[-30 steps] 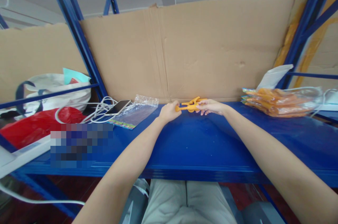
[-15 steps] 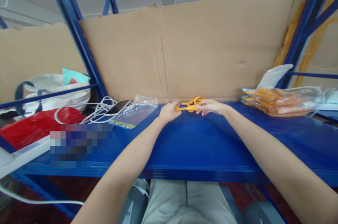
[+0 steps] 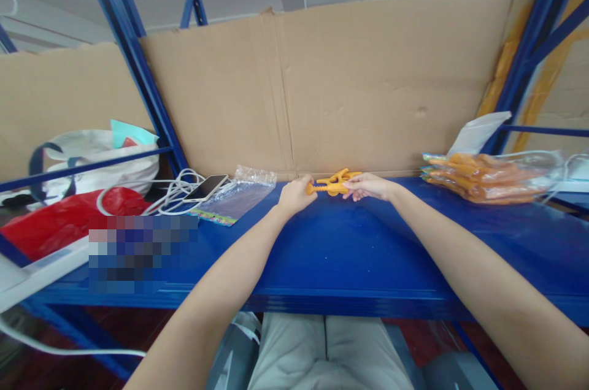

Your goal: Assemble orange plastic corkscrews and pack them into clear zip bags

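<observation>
Between my two hands, just above or on the far part of the blue shelf (image 3: pixel 340 255), is an orange plastic piece (image 3: pixel 338 186) with a ribbed stem on its left and branching, curved arms on top. My left hand (image 3: pixel 297 195) is closed around the rounded left end of the stem. On the opposite side my right hand (image 3: pixel 368 186) pinches the right end with thumb and fingertips, its other fingers loosely curled. The fingers hide both ends. What exactly the piece is, I cannot make out.
A flat clear plastic bag (image 3: pixel 234 197), a phone (image 3: pixel 208 187) and white cables (image 3: pixel 172 197) lie left. Farther left are a red bag (image 3: pixel 69 218) and white tote (image 3: pixel 96 157). Bagged orange pieces (image 3: pixel 488 176) lie right. Cardboard (image 3: pixel 368 83) stands behind; blue posts (image 3: pixel 133 71) rise beside it.
Both hands keep their hold and stay almost in place. The orange piece has turned very slightly; the view has barely shifted.
</observation>
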Available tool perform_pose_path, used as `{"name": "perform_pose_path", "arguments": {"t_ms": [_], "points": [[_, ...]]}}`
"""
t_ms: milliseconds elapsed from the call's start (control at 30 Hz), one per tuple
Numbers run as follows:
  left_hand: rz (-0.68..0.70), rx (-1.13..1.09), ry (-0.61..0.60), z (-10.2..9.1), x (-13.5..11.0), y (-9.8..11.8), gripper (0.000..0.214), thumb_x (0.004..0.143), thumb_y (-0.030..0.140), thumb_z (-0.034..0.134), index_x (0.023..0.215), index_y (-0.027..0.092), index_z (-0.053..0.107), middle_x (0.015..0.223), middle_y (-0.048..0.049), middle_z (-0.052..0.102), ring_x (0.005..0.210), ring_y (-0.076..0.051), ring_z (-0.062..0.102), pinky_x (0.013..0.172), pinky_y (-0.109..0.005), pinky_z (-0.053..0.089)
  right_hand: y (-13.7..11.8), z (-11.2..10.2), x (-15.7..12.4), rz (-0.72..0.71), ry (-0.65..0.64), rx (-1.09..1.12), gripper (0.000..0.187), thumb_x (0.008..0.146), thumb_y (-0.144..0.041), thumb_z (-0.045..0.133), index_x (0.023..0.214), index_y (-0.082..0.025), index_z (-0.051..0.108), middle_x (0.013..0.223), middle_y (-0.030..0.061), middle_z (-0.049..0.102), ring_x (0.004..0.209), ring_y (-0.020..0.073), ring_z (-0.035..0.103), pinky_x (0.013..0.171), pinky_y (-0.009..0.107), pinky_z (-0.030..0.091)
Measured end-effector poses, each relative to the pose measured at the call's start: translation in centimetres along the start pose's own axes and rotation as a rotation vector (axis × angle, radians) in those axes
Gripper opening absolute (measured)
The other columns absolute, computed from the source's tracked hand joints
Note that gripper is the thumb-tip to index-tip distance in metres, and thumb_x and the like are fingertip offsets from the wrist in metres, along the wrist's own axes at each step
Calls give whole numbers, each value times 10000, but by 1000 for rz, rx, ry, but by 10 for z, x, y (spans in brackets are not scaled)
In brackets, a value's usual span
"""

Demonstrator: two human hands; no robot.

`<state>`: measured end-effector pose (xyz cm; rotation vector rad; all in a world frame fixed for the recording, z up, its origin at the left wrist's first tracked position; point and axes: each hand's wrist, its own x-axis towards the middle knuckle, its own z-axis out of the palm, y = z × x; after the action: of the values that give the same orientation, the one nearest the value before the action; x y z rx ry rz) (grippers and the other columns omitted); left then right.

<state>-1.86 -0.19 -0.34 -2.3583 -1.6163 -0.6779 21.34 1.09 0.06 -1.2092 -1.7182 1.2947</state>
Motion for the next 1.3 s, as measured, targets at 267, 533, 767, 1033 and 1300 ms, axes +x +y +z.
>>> {"name": "perform_pose_path", "arguments": {"t_ms": [267, 533, 767, 1033, 1300], "points": [[-33, -56, 4, 2, 0, 0, 445, 860, 287, 502, 1293, 231, 416, 1259, -89, 564, 1071, -220, 597, 863, -307, 472, -1, 9, 7, -148, 208, -106, 265, 789, -373, 672, 938, -162, 615, 742, 49, 676, 518, 80, 526, 493, 191, 429], [26, -56, 12, 8, 0, -2, 421, 882, 275, 461, 1294, 194, 423, 1314, -95, 505, 1114, -216, 571, 897, -303, 473, 5, -3, 19, -357, 705, -401, 309, 796, -297, 593, 1079, -185, 540, 943, 70, 628, 802, 183, 611, 710, 319, 496], [74, -27, -12, 12, 2, -4, 317, 876, 274, 473, 1180, 203, 523, 1239, -74, 536, 1045, -207, 602, 868, -299, 490, 0, 3, -11, -170, 669, -1195, 329, 854, -191, 467, 1178, -180, 522, 1180, 165, 563, 975, 285, 599, 833, 406, 436], [106, -52, -20, 14, 2, -4, 264, 868, 251, 467, 1091, 193, 595, 1187, -68, 562, 1018, -204, 615, 882, -308, 497, 9, 2, -7, -28, 489, -1304, 444, 847, -156, 430, 1289, -140, 469, 1206, 191, 580, 1120, 315, 554, 875, 421, 433], [145, -55, -47, 16, 4, -5, 212, 830, 213, 486, 961, 204, 654, 1075, -46, 642, 981, -194, 623, 884, -299, 495, 14, 1, -1, -25, 411, -1246, 535, 847, -242, 463, 1364, -135, 381, 1283, 183, 528, 1098, 295, 575, 877, 373, 462]]}}
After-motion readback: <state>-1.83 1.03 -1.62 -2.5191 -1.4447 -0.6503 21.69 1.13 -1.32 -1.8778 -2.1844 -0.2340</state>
